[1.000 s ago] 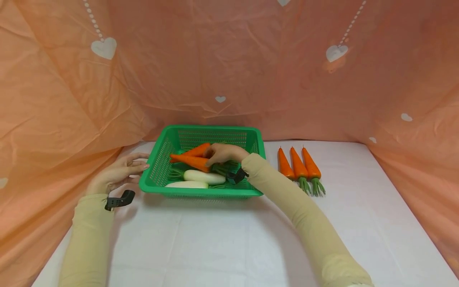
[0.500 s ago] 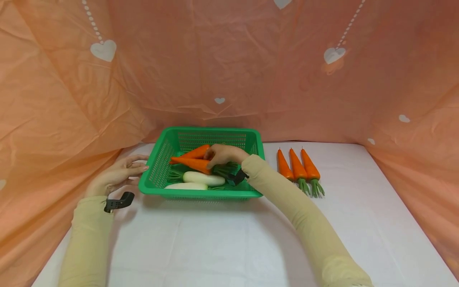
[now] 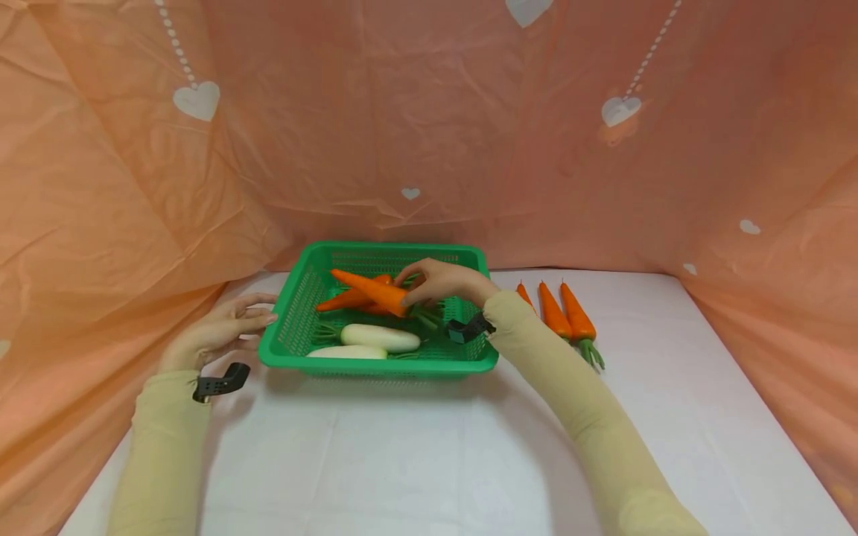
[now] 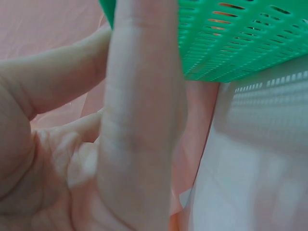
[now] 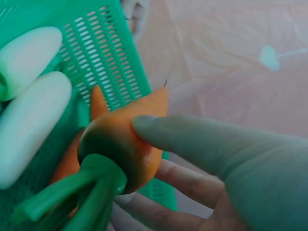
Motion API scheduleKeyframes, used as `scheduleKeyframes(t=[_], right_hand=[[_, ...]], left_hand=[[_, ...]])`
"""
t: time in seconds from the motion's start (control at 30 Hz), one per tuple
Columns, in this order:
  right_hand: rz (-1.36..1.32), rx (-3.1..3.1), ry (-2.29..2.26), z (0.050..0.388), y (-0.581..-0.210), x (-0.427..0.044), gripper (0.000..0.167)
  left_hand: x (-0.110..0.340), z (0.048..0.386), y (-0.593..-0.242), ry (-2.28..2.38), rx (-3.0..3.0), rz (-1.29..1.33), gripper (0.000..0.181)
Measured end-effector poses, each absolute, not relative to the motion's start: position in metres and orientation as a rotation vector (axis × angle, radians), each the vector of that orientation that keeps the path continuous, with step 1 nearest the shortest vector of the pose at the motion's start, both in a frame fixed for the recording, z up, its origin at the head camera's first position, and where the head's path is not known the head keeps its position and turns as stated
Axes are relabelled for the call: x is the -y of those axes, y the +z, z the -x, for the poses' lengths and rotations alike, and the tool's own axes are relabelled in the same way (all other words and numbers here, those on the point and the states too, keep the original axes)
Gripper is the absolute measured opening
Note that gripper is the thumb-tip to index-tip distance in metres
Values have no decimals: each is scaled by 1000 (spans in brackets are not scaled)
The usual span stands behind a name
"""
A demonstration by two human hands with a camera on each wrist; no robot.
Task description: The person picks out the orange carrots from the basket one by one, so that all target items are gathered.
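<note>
Gripping a carrot inside the basket, tip toward ten o'clock

Grasps the carrot (image 3: 369,291) in the right hand (image 3: 439,281), pinching close to the thick end with the thumb on one side and the fingers opposite. Runs, along the long axis in the head view, from the narrow tip at ten o'clock to the green stems (image 3: 425,317) at four o'clock. Foreshortened in the right wrist view, points toward one o'clock with stems toward seven

Lies over at least one lower carrot (image 3: 338,301) within the outline of the green basket (image 3: 395,365), crossing it at a slant. Aimed underneath toward eight o'clock; cannot tell whether touching the held one

Rests the left hand (image 3: 224,327) at the nine o'clock side of the basket, with fingers loosely extended and fingertips at the rim, slack rather than clenched

Toward six o'clock within the basket, near each other: a white radish (image 3: 380,339) with leaves toward nine o'clock, and a second radish (image 3: 348,352), partly behind the front rim, with leaves toward three

Outside, toward three o'clock on the white table (image 3: 375,447): three carrots (image 3: 555,311) side by side, with tips toward eleven and stems toward five, partly covered by the right sleeve (image 3: 570,387)
</note>
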State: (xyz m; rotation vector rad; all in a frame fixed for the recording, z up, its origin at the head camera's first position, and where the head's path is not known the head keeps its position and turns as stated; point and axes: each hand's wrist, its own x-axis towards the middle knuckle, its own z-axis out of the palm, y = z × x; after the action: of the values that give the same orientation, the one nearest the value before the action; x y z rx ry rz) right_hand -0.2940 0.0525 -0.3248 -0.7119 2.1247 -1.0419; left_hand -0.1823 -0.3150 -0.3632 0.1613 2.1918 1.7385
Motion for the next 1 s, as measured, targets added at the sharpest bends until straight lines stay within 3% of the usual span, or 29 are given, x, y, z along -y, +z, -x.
scheduleKeyframes(t=[0.57, 1.0], right_hand=[[537, -2110, -1501, 292, -306, -139, 48], [354, -2227, -1591, 278, -327, -225, 60]], left_hand=[[318, 183, -371, 1738, -2180, -174, 55], [323, 187, -373, 1779, -2122, -245, 39]])
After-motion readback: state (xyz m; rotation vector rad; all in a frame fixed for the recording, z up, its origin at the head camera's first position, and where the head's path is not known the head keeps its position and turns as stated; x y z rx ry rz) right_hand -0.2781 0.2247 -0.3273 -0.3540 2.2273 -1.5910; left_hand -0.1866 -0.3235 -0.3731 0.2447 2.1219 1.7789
